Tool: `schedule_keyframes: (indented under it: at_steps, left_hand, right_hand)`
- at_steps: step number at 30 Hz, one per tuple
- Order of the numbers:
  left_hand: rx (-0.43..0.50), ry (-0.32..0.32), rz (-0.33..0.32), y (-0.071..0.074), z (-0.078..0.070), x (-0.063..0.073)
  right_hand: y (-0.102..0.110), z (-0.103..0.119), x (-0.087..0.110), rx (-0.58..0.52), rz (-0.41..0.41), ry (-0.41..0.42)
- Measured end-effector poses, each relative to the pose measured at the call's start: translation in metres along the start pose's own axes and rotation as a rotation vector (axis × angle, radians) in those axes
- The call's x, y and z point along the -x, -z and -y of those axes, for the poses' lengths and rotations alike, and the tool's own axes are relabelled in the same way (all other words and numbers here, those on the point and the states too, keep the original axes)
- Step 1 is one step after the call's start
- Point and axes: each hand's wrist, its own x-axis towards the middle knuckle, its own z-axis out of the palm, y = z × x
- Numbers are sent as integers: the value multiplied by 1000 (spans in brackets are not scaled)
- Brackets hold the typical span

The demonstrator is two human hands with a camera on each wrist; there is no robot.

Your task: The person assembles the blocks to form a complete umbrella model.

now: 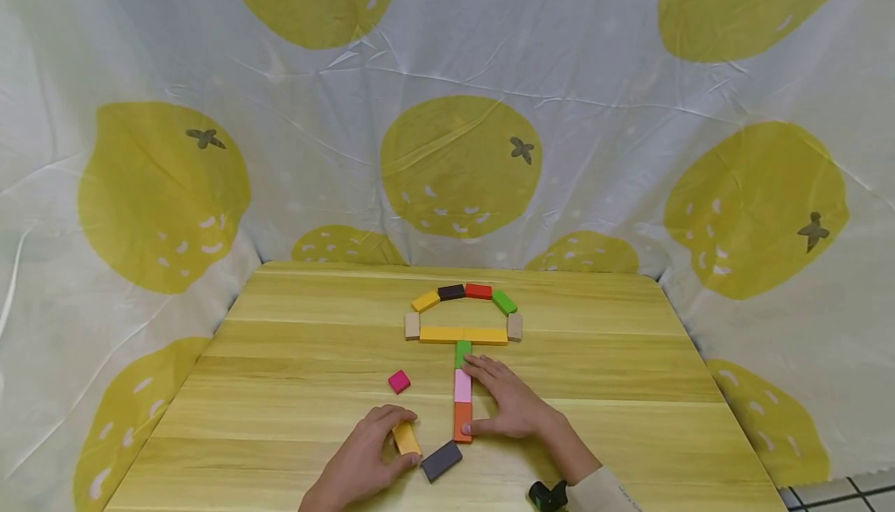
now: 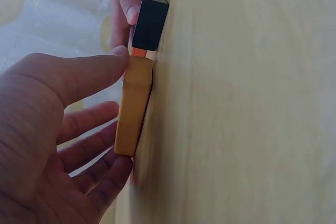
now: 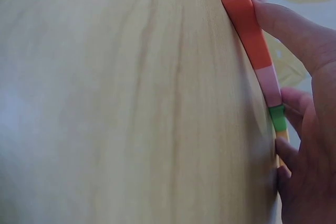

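Observation:
My left hand (image 1: 365,454) grips a yellow block (image 1: 406,439) on the table, thumb at its near end and fingertips at its far end. In the left wrist view, the yellow block (image 2: 134,108) lies between thumb and fingers. A dark grey block (image 1: 442,461) sits slantwise just right of it, near the foot of a column. That column runs through an orange block (image 1: 463,420), a pink block (image 1: 463,385) and a green block (image 1: 464,350). My right hand (image 1: 513,403) rests along its right side, thumb touching the orange block and fingertips by the green one, fingers extended.
Two long yellow blocks (image 1: 442,334) form a bar above the column. An arch over it has beige blocks (image 1: 412,326) at both ends, plus yellow, black, red (image 1: 478,291) and green ones. A pink-red cube (image 1: 399,381) lies left. A lemon-patterned cloth (image 1: 336,147) surrounds the wooden table (image 1: 294,372).

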Motion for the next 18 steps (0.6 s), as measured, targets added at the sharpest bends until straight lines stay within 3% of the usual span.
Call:
schedule_keyframes:
  at_steps: [18]
  left_hand:
    - [-16, -11, -8, -5, -3, -2]
  right_hand:
    - [0, 1, 0, -2, 2, -8]
